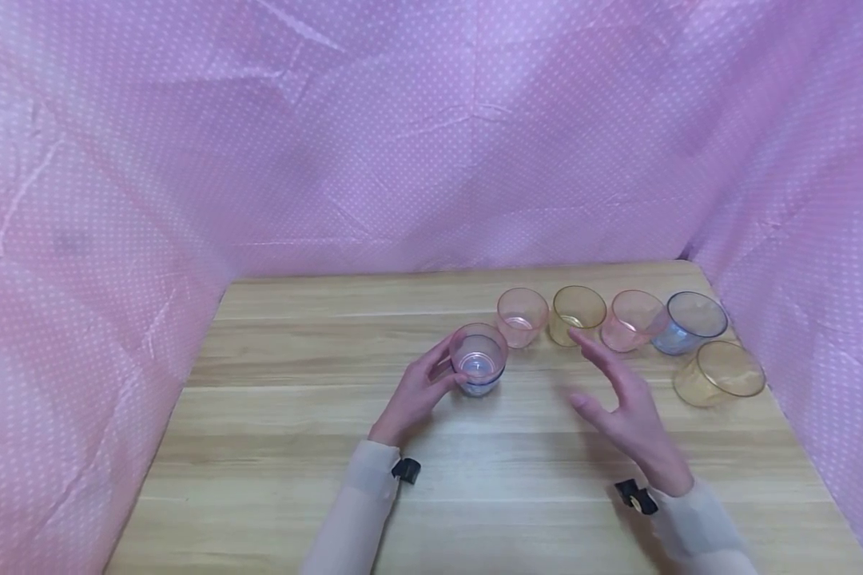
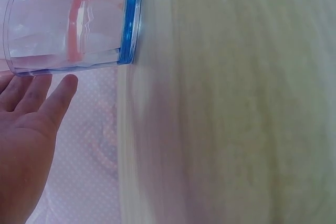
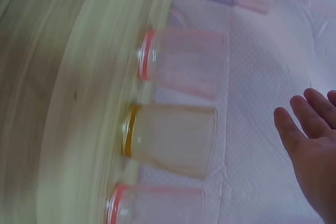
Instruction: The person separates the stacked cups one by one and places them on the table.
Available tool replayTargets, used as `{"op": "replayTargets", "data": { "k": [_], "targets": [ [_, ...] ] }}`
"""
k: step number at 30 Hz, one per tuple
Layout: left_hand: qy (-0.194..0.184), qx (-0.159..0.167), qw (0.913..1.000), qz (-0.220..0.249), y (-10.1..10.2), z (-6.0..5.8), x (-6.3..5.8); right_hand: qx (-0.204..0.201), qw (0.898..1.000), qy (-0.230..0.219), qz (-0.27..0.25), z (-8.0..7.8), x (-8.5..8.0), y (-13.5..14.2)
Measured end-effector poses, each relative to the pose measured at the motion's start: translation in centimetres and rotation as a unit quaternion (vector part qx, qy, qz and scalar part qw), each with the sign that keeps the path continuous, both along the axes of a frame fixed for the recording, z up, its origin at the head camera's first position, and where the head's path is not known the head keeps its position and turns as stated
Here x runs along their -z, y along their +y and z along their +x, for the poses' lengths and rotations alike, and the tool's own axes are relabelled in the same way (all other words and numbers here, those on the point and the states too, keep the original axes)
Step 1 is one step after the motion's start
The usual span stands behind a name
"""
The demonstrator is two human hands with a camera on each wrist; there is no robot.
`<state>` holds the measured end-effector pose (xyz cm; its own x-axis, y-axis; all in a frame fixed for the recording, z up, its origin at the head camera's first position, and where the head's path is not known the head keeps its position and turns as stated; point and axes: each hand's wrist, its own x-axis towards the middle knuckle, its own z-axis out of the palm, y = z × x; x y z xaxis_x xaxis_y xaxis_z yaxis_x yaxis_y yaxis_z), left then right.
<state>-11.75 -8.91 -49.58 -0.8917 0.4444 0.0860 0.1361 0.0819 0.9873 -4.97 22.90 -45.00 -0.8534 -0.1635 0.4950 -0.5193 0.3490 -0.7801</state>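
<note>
A pink cup sits nested inside a clear blue cup, both upright on the table. My left hand holds this stack from its left side, thumb in front and fingers behind. In the left wrist view the fingers lie along the cup wall. My right hand is empty above the table, thumb and fingers spread apart. Its fingertips overlap the lower part of a yellow cup in the head view. In the right wrist view the hand stands apart from the row of cups.
Beyond the stack stands a pink cup. Right of the yellow cup are another pink cup, a blue cup and a second yellow cup nearer the right edge. Pink dotted cloth surrounds the wooden table.
</note>
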Motion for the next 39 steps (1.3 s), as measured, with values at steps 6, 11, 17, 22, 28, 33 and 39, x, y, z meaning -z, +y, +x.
{"op": "replayTargets", "data": {
  "k": [6, 11, 17, 22, 28, 33, 39],
  "targets": [
    [-0.001, 0.0, 1.0, 0.003, 0.0, 0.1, 0.0, -0.017, 1.0, -0.016, 0.008, -0.9, 0.2, -1.6],
    [0.0, 0.0, 0.9999, 0.012, 0.1, 0.1, -0.1, -0.018, 0.998, -0.038, 0.044, -1.7, 0.1, -2.7],
    [0.003, 0.0, 0.9997, 0.022, 0.1, 0.2, -0.2, -0.033, 0.994, -0.045, 0.089, -2.9, -0.1, -4.2],
    [-0.002, 0.0, 0.9998, 0.02, 0.1, 0.2, -0.1, -0.047, 0.992, -0.046, 0.11, -3.9, -0.1, -5.3],
    [-0.004, -0.001, 1.0, 0.008, 0.0, 0.2, 0.0, -0.06, 0.99, -0.046, 0.117, -4.9, 0.4, -6.2],
    [0.005, 0.001, 0.9999, 0.011, 0.1, 0.1, 0.1, -0.065, 0.987, -0.074, 0.125, -5.6, 0.7, -6.7],
    [0.012, -0.001, 0.9998, 0.012, 0.0, 0.1, 0.3, -0.077, 0.983, -0.109, 0.128, -6.0, 0.9, -7.2]
  ]
}}
